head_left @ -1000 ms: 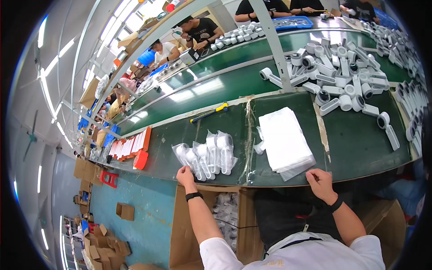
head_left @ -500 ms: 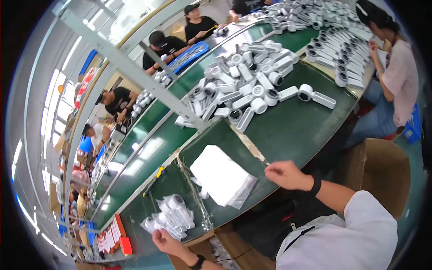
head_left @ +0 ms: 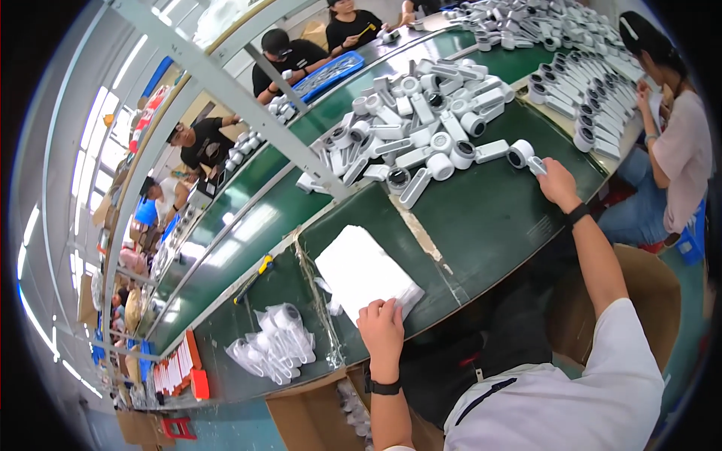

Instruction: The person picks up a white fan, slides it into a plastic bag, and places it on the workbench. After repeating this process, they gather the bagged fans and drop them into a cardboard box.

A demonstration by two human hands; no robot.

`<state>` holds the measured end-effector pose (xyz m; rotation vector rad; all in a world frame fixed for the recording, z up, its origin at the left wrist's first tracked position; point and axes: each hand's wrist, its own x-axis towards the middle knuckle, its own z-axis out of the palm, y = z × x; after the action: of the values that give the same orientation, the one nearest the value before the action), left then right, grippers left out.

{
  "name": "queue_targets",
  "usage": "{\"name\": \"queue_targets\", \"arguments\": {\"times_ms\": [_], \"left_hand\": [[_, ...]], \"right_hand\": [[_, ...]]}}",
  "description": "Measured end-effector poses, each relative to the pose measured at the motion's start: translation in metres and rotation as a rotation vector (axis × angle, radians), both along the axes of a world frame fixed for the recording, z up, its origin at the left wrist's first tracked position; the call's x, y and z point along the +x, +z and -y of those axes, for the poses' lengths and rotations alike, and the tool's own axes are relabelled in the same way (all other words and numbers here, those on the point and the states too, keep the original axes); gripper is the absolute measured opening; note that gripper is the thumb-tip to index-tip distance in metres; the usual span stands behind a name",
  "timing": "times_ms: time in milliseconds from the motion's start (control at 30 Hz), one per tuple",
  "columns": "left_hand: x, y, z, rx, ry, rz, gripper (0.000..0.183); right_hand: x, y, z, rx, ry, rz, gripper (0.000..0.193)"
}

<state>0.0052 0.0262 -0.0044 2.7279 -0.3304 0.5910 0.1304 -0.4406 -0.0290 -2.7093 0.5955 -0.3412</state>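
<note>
right hand point(head_left: 559, 185) pinches a white device point(head_left: 520, 154) by the handle! left hand point(head_left: 382, 331) touches the white stack point(head_left: 357, 267), fingers bent, pinch unclear.

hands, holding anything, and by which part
The right hand holds a white device by its handle end; the left hand is at the white stack's near edge, its grip unclear.

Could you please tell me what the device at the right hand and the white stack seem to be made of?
Device: probably hard plastic, pale grey with a soft sheen, judging by its smooth, rounded shell; painted metal remains possible.
White stack: likely thin plastic film, smooth, since its lower edge looks translucent.
</note>
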Motion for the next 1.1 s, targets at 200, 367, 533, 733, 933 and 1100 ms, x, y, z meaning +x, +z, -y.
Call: {"name": "queue_targets", "arguments": {"times_ms": [200,367,533,733,933,1100], "left_hand": [[0.005,-0.001,-0.008,-0.075,-0.028,0.008,0.009],[0.006,0.001,-0.013,-0.408,0.097,-0.038,0.014],[0.008,0.006,0.001,-0.654,0.172,-0.103,0.018],[0.011,0.016,0.007,-0.618,0.144,0.033,0.017],[0.011,0.024,0.003,-0.812,0.168,-0.014,0.016],[0.012,0.027,-0.005,-1.146,0.17,-0.092,0.016]], "right_hand": [[-0.043,0.032,-0.059,1.169,0.246,0.198,0.028],[-0.088,0.052,-0.148,1.829,0.542,-0.037,0.034],[-0.114,0.047,-0.227,1.729,0.612,-0.09,0.049],[-0.099,0.034,-0.294,1.261,0.643,0.165,0.069],[-0.087,0.032,-0.322,1.329,0.595,0.123,0.06],[-0.083,0.031,-0.324,1.408,0.561,0.137,0.05]]}}
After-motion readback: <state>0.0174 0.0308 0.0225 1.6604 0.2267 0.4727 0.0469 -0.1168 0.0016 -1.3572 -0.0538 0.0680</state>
